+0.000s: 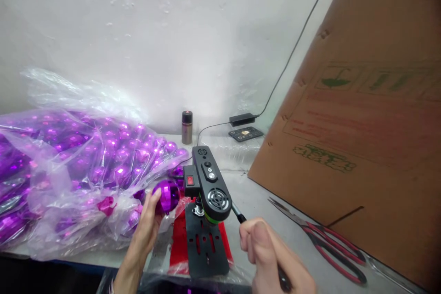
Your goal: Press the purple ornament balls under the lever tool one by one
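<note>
Head view: grey bench [257,204], white wall [172,32]; left of one machine [211,179] your left hand [149,225] pinches one ball [170,196], right of it your right hand [267,250] grips one handle [241,217].

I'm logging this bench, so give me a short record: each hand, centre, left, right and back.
Left hand: holding a shiny purple ball
Right hand: closed around a black handle; its rod runs toward the device, join hidden
Centre: black device with red switch, above a slotted black plate
Left: clear plastic bag full of purple balls
Right: scissors beside brown cardboard
Back: capped canister, black adapter
</note>
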A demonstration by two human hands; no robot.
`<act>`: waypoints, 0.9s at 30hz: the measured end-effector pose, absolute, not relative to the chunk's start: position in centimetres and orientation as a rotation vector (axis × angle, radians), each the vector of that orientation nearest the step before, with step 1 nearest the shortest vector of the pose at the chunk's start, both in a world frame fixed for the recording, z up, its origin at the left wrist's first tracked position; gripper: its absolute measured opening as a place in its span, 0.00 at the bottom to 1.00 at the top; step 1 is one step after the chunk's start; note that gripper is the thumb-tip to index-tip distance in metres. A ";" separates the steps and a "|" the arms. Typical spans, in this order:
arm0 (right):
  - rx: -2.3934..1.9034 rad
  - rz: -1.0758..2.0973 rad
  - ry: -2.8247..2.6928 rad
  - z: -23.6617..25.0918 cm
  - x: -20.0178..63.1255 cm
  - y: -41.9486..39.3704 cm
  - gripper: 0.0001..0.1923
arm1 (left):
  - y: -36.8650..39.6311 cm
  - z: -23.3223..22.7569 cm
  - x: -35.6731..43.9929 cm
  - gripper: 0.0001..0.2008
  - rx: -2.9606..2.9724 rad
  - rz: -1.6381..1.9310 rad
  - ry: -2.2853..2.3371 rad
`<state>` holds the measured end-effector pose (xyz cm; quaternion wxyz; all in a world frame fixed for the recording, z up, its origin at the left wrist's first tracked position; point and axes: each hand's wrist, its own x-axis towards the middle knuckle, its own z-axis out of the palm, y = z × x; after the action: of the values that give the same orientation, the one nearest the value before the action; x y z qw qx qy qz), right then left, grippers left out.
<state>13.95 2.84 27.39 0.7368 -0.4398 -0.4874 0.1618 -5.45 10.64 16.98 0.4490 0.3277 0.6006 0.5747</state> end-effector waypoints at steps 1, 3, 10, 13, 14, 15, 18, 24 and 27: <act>-0.963 0.346 -1.108 27.4 14.3 2.9 0.27 | 9.4 16.2 -4.6 0.41 0.723 1.454 1.414; -0.923 0.319 -1.232 27.3 15.1 3.1 0.24 | 7.4 14.5 -3.1 0.41 0.540 1.511 1.270; -0.845 0.274 -1.395 26.7 16.9 3.5 0.20 | 5.0 8.1 -0.4 0.45 0.624 1.511 1.243; -0.834 0.275 -1.394 26.6 16.6 3.3 0.21 | 4.6 6.2 1.0 0.44 0.780 1.556 1.345; -0.844 0.283 -1.366 26.6 16.3 3.2 0.22 | 4.3 5.7 1.5 0.43 0.825 1.585 1.375; -0.859 0.292 -1.327 26.7 16.0 3.1 0.22 | 4.1 5.3 1.9 0.42 0.875 1.608 1.403; -0.913 0.315 -1.202 27.0 15.0 2.8 0.24 | 3.8 4.6 2.5 0.41 1.073 1.554 1.457; -0.960 0.314 -1.169 27.4 14.7 2.6 0.25 | 4.6 4.8 1.9 0.42 1.291 1.370 1.527; -0.976 0.306 -1.162 27.4 14.6 2.5 0.25 | 4.9 5.5 1.9 0.42 1.301 1.309 1.517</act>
<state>14.58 2.48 27.39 0.7151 -0.4407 -0.5248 0.1383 1.90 4.85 5.54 0.3676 0.5064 0.5905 0.5097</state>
